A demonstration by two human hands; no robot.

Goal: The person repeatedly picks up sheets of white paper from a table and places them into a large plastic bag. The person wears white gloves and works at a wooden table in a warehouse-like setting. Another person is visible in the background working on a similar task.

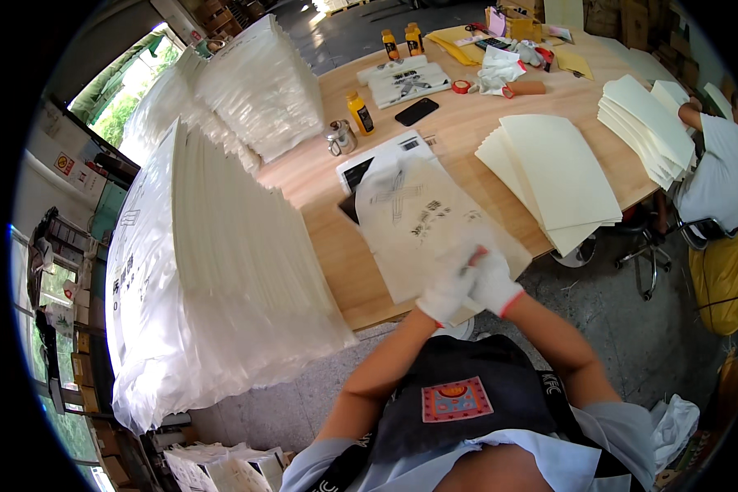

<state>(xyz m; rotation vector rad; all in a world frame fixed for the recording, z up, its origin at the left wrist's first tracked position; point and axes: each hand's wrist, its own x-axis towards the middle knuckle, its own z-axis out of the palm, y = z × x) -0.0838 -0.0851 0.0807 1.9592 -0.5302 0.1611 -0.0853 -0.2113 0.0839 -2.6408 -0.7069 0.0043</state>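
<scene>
A clear plastic bag [422,215] with dark print lies at the table's near edge, with a pale cream sheet inside it. Both my hands wear white gloves with red cuffs and meet over the bag's near end. My left hand [448,293] is closed on the bag. Right beside it, my right hand [495,283] is closed too, its fingers a little blurred; a small red spot shows at them, and I cannot make out what it is. Under the bag's far end lies a white-and-black flat packet [385,161].
Tall stacks of bagged sheets [238,246] stand on the left. Cream boards [549,172] lie fanned on the right. Beyond are a phone [416,111], a yellow-orange bottle [359,113], a metal cup [341,138] and red tape [461,86]. A person [717,164] sits at far right.
</scene>
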